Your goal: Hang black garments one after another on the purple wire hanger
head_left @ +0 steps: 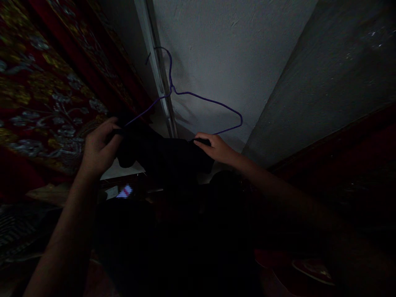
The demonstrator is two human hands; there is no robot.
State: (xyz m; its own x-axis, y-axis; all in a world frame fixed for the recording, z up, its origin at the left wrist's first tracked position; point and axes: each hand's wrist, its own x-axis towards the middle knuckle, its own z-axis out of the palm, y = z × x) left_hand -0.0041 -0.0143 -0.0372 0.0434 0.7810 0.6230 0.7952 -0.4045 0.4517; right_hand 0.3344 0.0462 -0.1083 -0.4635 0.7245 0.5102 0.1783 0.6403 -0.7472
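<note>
A purple clothes hanger (207, 99) stands upright in front of the grey wall, its hook at the top left. Dark cloth, seemingly a black garment (173, 156), hangs around the hanger's lower left part. My left hand (100, 146) pinches the garment's edge at the hanger's left end, which is hidden in the cloth. Over on the right, my right hand (215, 146) grips another edge of the garment, thumb and fingers closed, just below the hanger's bare right end. The garment's lower part melts into the dark, so its shape cannot be made out.
Red cloth with gold and silver floral decoration (58, 99) fills the left side. A narrow upright post (156, 62) runs along the grey wall (229, 53) behind the hanger. Striped fabric (18, 231) lies at lower left. The bottom is very dark.
</note>
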